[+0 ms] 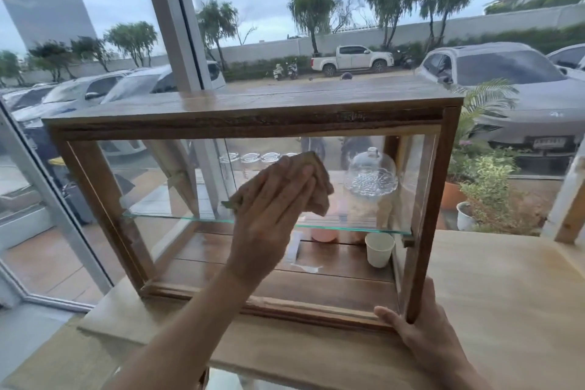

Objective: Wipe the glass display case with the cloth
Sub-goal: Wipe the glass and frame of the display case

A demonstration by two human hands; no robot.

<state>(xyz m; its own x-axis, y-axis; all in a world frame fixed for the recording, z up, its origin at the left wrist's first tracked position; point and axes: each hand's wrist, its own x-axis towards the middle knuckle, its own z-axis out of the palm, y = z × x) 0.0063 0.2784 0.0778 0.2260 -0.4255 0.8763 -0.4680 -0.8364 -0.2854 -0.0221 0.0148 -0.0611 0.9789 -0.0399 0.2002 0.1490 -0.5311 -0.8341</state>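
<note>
Head view shows the left hand (272, 199) pressed flat, fingers together and stretched out, on a brown cloth (316, 184). The hand holds the cloth against the front glass of the display case (247, 108), around the middle of the pane and just above the level of the inner glass shelf (177, 217). Part of the cloth shows past the fingertips on the right and a small corner shows on the left of the hand.

The right hand (421, 326) is at the lower right corner of the case. Its thumb lies on the bottom front rail and its fingers go around the right corner post, so it grips the wooden frame.

The case is a wooden frame with glass walls and a wooden top, and it stands on a pale wooden worktop (506, 294). Inside, a clear glass dome (370, 174) stands on the right side, and a row of small glass jars (250, 158) is behind the hand. On the wooden floor of the case, a white paper cup (379, 248) stands near the right wall, and a pink bowl (324, 234) is just left of it, partly hidden by the shelf edge.

Behind the case there is a large window (104, 41) with parked cars (506, 73) and trees outside, and potted plants (487, 180) stand on the right.
</note>
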